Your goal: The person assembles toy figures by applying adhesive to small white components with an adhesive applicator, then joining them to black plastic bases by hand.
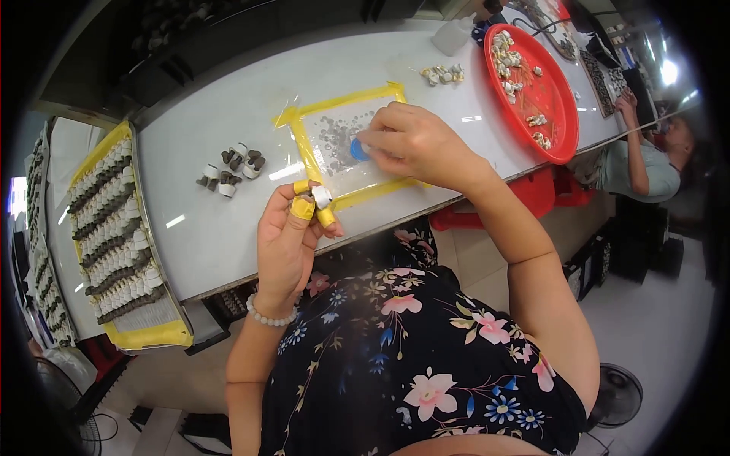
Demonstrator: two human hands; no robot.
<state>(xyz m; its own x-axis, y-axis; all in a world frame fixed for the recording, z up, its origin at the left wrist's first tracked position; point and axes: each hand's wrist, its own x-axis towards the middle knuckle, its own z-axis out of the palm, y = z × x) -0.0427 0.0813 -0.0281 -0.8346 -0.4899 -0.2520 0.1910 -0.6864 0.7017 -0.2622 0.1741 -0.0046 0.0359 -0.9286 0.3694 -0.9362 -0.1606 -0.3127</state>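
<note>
My left hand, with yellow tape wrapped on its fingertips, is closed on a small white-and-dark figurine-like piece at the table's front edge. Over the clear sheet my right hand is closed in a pinch, with a small round blue piece at its fingertips. Its exact kind is too small to tell. Many little grey discs lie scattered on this sheet, which yellow tape borders. Several similar white-and-dark pieces lie loose, left of the sheet.
A tray of lined-up pieces stands at the left. Farther right are a red round tray with small white pieces, a white bottle and a loose cluster of pieces. Another person sits at the far right.
</note>
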